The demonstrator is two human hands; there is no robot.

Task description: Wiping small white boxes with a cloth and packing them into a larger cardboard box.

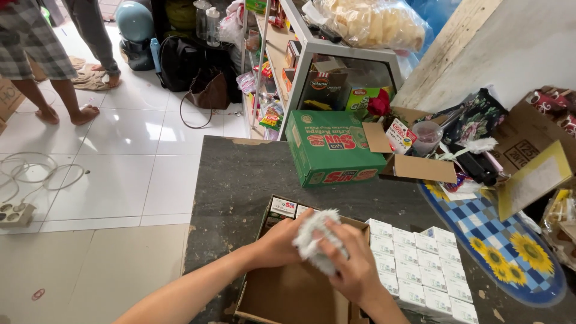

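Both my hands meet over an open brown cardboard box [288, 297] on a dark stone counter [234, 180]. My left hand [277, 241] and my right hand [353, 264] together clutch a fluffy white cloth [313, 240], bunched between the fingers. A couple of small white cartons [283, 207] stand in the box's far corner. Just right of the box, several small white cartons [420, 264] lie in neat rows on the counter.
A green cardboard carton [330, 147] lies at the counter's far side, beside an open brown box [408, 159] of odds and ends. A sunflower-patterned blue checked board [498, 246] is at right. Shelving [300, 54] stands behind. A person's bare legs [42, 78] stand on the white tiled floor, cables [30, 174] nearby.
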